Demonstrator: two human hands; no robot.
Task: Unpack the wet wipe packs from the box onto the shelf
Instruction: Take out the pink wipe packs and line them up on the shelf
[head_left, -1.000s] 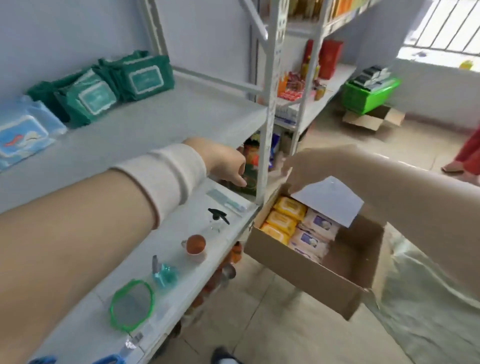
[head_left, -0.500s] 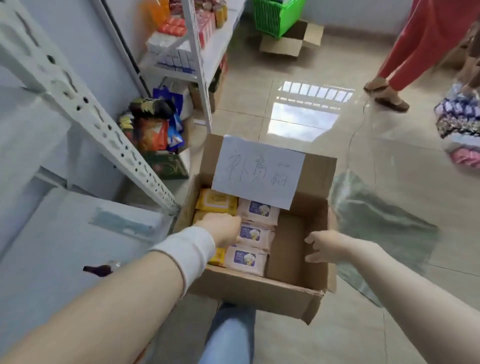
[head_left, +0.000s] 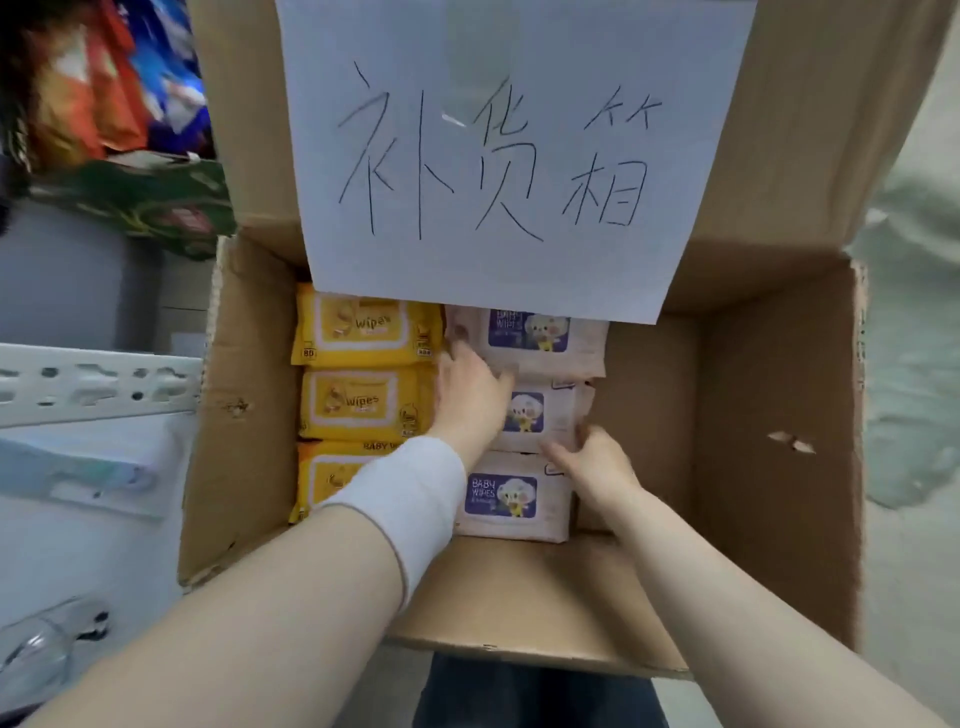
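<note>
Cardboard box (head_left: 779, 415) beside white shelf (head_left: 78, 551), grey floor (head_left: 914, 597) around; left hand (head_left: 467, 400) and right hand (head_left: 592, 462) grip the middle pink pack (head_left: 550, 415).

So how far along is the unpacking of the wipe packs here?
Done: the right third of the box is bare, so some packs may be out already. In hand: left hand and right hand flank the middle pink pack, the right gripping its edge. Left: all six sit in the box: three yellow packs, three pink packs.
</note>
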